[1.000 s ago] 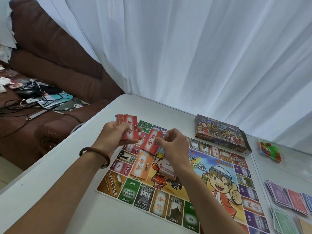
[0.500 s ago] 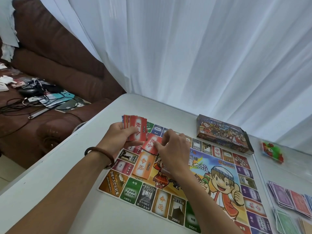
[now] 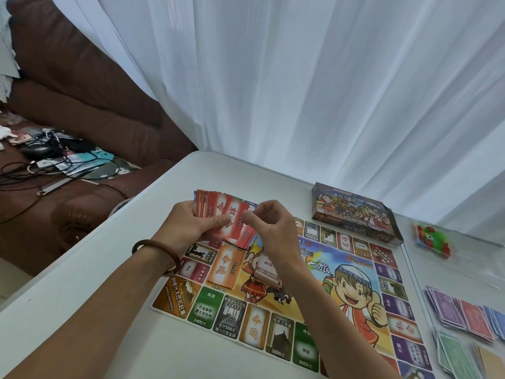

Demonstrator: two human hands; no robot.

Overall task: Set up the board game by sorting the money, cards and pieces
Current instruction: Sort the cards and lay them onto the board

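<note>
My left hand (image 3: 191, 224) holds a fanned stack of red and orange cards (image 3: 218, 212) above the far left corner of the colourful game board (image 3: 341, 283). My right hand (image 3: 269, 228) pinches the edge of the top red card (image 3: 235, 222) of that stack. Beneath my right hand a small pile of red cards (image 3: 248, 237) lies on the board. An orange card pile (image 3: 225, 266) rests on the board next to it. Sorted play money (image 3: 464, 318) in purple, red, blue and green lies on the table at the right.
The game box (image 3: 355, 212) stands beyond the board. A clear bag of green and red pieces (image 3: 433, 239) lies at the far right. The white table (image 3: 95, 269) ends at the left, where a brown sofa (image 3: 82, 119) holds cables and clutter. White curtains hang behind.
My right hand came up from the red pile on the board to the stack in my left hand and now pinches its top card. The view shifted slightly.
</note>
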